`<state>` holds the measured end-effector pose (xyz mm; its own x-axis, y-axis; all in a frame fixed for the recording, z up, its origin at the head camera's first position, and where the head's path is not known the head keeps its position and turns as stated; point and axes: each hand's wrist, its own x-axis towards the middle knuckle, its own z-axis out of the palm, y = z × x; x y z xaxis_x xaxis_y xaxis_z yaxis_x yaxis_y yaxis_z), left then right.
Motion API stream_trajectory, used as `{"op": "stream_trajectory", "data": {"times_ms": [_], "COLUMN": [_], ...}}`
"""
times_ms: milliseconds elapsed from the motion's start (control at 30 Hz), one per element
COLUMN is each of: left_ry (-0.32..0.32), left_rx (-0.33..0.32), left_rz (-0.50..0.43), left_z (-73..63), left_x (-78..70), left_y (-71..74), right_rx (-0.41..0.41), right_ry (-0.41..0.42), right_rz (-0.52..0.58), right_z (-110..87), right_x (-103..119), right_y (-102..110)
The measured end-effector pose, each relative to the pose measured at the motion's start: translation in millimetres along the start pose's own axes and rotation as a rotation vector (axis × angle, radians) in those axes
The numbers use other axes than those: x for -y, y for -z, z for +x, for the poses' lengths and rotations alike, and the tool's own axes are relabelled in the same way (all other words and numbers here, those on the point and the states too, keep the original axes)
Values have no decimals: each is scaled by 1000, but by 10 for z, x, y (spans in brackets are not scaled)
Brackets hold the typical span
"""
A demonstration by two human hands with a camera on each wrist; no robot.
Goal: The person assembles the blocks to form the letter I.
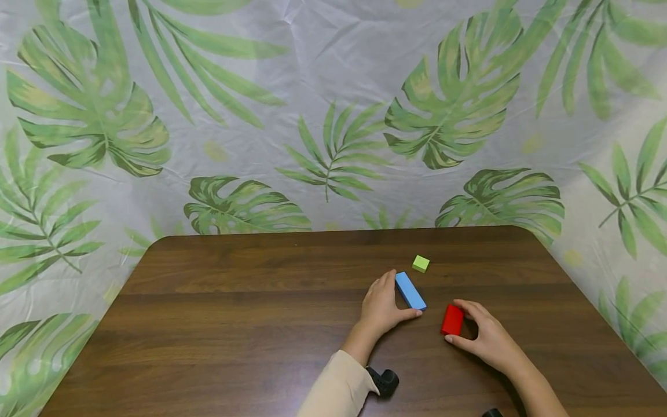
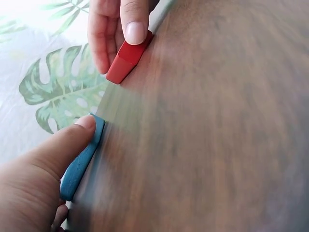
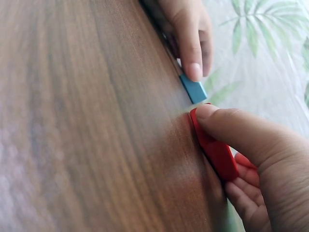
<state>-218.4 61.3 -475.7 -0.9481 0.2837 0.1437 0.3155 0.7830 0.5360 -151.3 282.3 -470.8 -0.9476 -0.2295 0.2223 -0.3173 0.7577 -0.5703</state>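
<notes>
A long blue block [image 1: 410, 291] lies on the table right of centre. My left hand [image 1: 383, 307] pinches it end to end, the thumb at its near end and the fingertips at its far end. To its right and a little nearer is a shorter red block [image 1: 452, 319], held between the thumb and fingers of my right hand [image 1: 487, 336]. A curved hollow shows in one side of the red block [image 3: 219, 153] in the right wrist view. The blue block [image 2: 83, 166] and the red one stand apart, both down at the tabletop.
A small light green block [image 1: 421, 264] sits behind the blue block. Under everything is a dark brown wooden table [image 1: 219, 324] with rounded far corners. A leaf-patterned cloth [image 1: 333, 69] hangs behind it. A black wrist device [image 1: 384, 382] is by the left sleeve.
</notes>
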Motion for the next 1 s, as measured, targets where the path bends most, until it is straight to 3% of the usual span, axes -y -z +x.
{"op": "stream_trajectory", "data": {"times_ms": [533, 733, 1000], "left_ry": [-37, -62, -62], "left_rx": [6, -43, -49], "left_rz": [-184, -287, -316], "left_z": [-36, -41, -45], "left_x": [66, 109, 139], "left_y": [67, 74, 119], "right_rx": [-11, 1, -2], "right_ry": [10, 2, 7], "right_rz": [-23, -16, -7], "right_z": [-2, 0, -8], "right_x": [-4, 0, 4], "right_y": [0, 3, 2]}}
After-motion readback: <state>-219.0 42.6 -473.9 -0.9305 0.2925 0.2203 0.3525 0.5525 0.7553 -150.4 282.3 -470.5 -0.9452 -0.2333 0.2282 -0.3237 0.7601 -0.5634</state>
